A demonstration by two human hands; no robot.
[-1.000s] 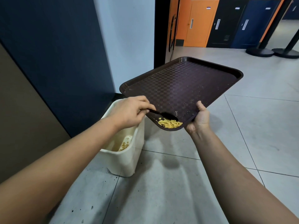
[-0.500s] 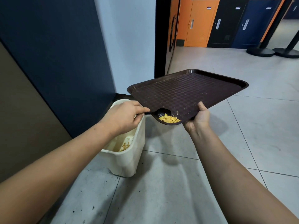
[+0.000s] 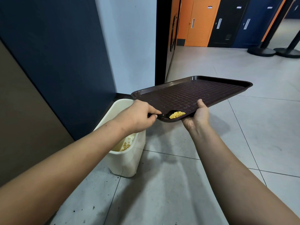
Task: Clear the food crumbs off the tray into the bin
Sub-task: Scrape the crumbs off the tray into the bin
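The right hand (image 3: 198, 115) grips the near edge of the dark brown rectangular plastic tray with a checkered surface (image 3: 194, 93), thumb on top and fingers hidden underneath, and holds it in the air nearly level, with the near corner lowest. The left hand (image 3: 138, 117) is closed around the handle of a small black plastic spoon (image 3: 167, 114), whose bowl rests in that near corner, touching a heap of yellow food crumbs (image 3: 177, 114).

Status of the task:

- Collected: most of the crumbs sit in one pile at the near corner, against the tray rim and the spoon bowl.
- Already binned: the cream-coloured rectangular plastic bin (image 3: 126, 161), standing on the grey tiled floor (image 3: 178, 184) below and to the left of the tray, holds yellowish scraps at the bottom (their origin cannot be confirmed).
- Remaining: the pile is on the tray, not in the bin. The near corner appears to sit to the right of the bin opening, so it probably needs bringing over before the spoon pushes the pile off.
- Remaining: fine pale specks are scattered across the middle of the tray surface; a further sweep is judged necessary
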